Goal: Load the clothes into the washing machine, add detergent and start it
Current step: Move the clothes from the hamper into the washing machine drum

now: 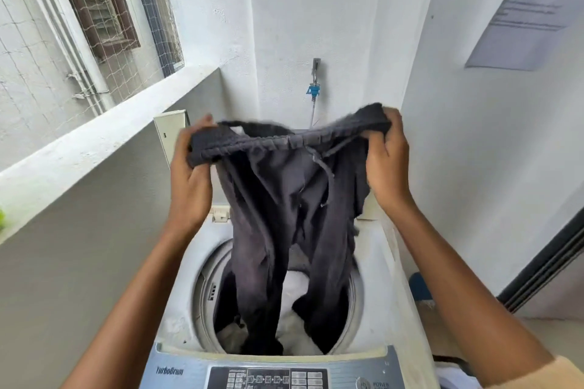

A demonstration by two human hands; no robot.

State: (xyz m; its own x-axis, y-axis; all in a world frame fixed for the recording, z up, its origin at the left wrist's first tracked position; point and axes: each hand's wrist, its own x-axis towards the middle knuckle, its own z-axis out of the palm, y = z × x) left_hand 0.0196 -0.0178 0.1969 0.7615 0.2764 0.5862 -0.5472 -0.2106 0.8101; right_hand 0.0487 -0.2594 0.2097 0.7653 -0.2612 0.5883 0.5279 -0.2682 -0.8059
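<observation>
Top-loading washing machine standing in a white-walled corner beside a low grey parapet, its lid raised upright at the back and the drum open. Dark grey drawstring trousers hang by the waistband above the opening, with both legs trailing down into the drum, where they reach the white clothing lying at the bottom. Left hand grips the left end of the elastic waistband, fingers curled over the bunched fabric. Right hand grips the right end in the same way, thumb and fingers closed on the cloth, so that the band is stretched between the two. Control panel runs along the near edge of the machine. A tap with a blue fitting is mounted on the back wall, above the waistband.
</observation>
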